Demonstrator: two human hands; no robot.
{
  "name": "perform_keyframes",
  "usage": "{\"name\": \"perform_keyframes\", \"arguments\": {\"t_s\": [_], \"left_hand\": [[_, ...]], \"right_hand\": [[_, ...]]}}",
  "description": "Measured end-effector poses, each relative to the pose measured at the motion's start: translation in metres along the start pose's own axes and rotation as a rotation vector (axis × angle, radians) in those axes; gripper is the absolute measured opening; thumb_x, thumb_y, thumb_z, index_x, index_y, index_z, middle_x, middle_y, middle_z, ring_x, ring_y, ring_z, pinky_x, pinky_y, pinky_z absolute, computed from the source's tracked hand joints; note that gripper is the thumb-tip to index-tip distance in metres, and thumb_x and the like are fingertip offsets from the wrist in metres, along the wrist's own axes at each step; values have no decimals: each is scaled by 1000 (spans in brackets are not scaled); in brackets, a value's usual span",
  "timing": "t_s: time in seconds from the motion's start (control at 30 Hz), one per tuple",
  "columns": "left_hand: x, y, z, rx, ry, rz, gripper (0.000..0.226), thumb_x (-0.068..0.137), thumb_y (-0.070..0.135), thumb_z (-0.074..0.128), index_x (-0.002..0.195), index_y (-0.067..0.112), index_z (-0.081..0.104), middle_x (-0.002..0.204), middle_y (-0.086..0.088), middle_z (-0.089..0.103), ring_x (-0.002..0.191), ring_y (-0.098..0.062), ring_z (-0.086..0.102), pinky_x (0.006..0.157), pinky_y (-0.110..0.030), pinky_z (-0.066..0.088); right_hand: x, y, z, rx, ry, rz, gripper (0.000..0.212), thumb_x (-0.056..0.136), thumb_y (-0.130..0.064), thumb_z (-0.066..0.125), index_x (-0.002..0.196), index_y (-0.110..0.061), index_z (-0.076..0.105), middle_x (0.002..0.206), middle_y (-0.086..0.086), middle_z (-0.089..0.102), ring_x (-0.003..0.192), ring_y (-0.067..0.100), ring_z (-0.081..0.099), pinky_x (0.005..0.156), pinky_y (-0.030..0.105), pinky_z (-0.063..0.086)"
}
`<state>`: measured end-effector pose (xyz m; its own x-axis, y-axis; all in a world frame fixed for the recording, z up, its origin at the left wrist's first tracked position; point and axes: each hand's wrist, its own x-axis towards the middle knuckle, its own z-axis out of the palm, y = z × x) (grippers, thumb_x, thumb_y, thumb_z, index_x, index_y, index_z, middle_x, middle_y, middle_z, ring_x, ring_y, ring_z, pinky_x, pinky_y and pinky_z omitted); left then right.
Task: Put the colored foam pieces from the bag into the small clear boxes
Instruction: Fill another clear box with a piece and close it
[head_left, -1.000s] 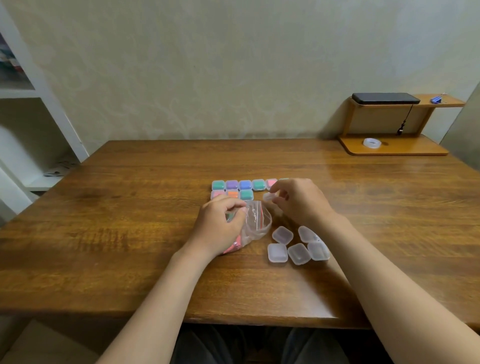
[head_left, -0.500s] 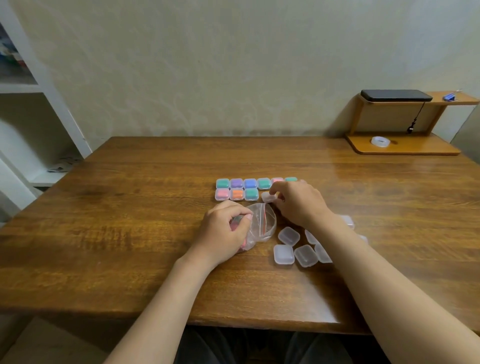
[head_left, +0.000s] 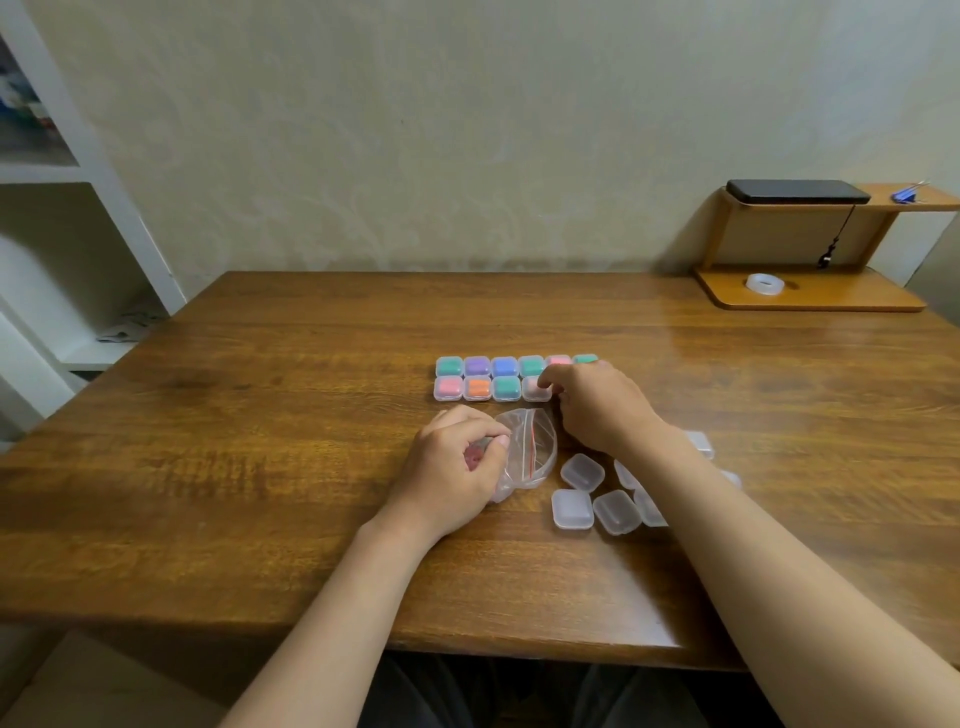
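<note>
1. Two bare forearms reach over the near edge of the table (head_left: 249, 467).
2. Just right of centre, empty boxes (head_left: 572, 509) lie in a loose cluster, lids closed; the right forearm hides some of them.
3. Left of the cluster, the left hand (head_left: 452, 470) rests on the table with fingers curled, pinching the left side of the bag (head_left: 537, 449). The bag's red-striped mouth gapes toward the right. A pink piece (head_left: 474, 458) shows under the fingers.
4. Farther, the right hand (head_left: 597, 405) curls its fingertips over the end box (head_left: 534, 391), a pale pink one at the right end of the near row. Whether it pinches or only touches this box cannot be told.
5. Filled boxes (head_left: 477, 388) stand in two touching rows: pink, orange and green nearer; green, purple, blue, green, pink and green behind.
6. At the far right, a wooden stand (head_left: 831, 301) bears a tape roll (head_left: 762, 285) below and a dark slab (head_left: 797, 191) above.
</note>
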<state>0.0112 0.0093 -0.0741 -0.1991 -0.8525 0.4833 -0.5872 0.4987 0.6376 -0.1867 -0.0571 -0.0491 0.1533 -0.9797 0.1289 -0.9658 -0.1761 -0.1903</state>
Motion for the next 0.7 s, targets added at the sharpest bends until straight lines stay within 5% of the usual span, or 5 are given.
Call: {"name": "perform_keyframes", "arguments": {"t_s": [0.5, 0.7], "left_hand": [[-1, -2, 1, -1, -1, 9, 13, 93, 14, 66, 100, 16, 76, 100, 6, 68, 97, -6, 62, 80, -22, 54], [1, -1, 1, -4, -1, 28, 14, 92, 11, 67, 101, 13, 77, 101, 3, 69, 98, -8, 63, 82, -21, 53]], "right_hand": [[-4, 2, -5, 67, 1, 11, 45, 92, -13, 59, 132, -34, 55, 120, 2, 67, 102, 22, 64, 83, 40, 59], [-26, 13, -13, 91, -16, -24, 29, 94, -13, 54, 116, -28, 66, 111, 2, 70, 94, 18, 64, 82, 37, 59]]}}
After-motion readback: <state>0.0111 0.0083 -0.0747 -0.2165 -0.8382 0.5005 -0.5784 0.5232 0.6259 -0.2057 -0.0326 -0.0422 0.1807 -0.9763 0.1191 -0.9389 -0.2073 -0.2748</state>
